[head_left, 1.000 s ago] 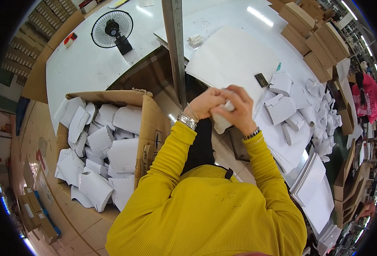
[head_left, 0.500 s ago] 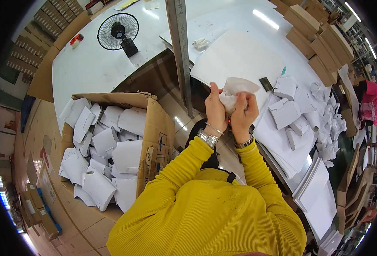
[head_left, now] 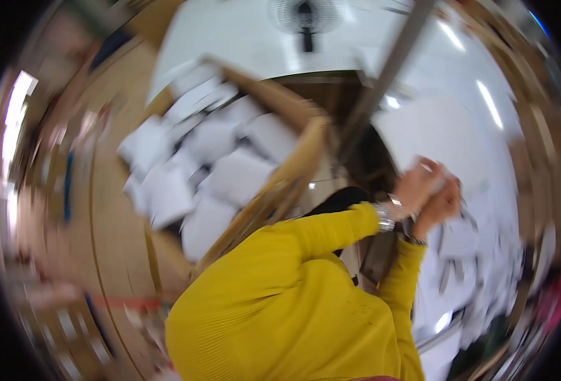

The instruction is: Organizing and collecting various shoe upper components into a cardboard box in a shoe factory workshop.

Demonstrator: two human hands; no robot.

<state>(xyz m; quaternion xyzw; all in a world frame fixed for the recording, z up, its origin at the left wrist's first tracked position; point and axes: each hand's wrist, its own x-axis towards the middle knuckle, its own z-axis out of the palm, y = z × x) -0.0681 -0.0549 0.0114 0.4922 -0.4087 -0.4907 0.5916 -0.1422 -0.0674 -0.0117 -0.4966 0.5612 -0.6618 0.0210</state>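
My left hand (head_left: 414, 185) and my right hand (head_left: 440, 204) are close together over the near edge of the right-hand table. Both look closed, though motion smears the fingers. A small patch of thin white paper (head_left: 438, 171) shows between them; most of it is hidden. A stack of white sheets (head_left: 433, 130) lies just beyond my hands. Cut and curved white paper pieces (head_left: 461, 238) are scattered to their near right. On my left stands an open cardboard box (head_left: 306, 149) full of curved white paper pieces (head_left: 239, 174).
A metal post (head_left: 382, 73) rises between the box and the right-hand table. A black fan (head_left: 306, 19) stands on the white table (head_left: 229, 41) at the back. Brown cardboard boxes (head_left: 541, 133) line the far right, blurred. More boxes (head_left: 71, 333) sit on the floor at lower left.
The view has swung, so the box, fan and table lie elsewhere in it. My hands have drawn closer together, and much less of the white paper shows between them.
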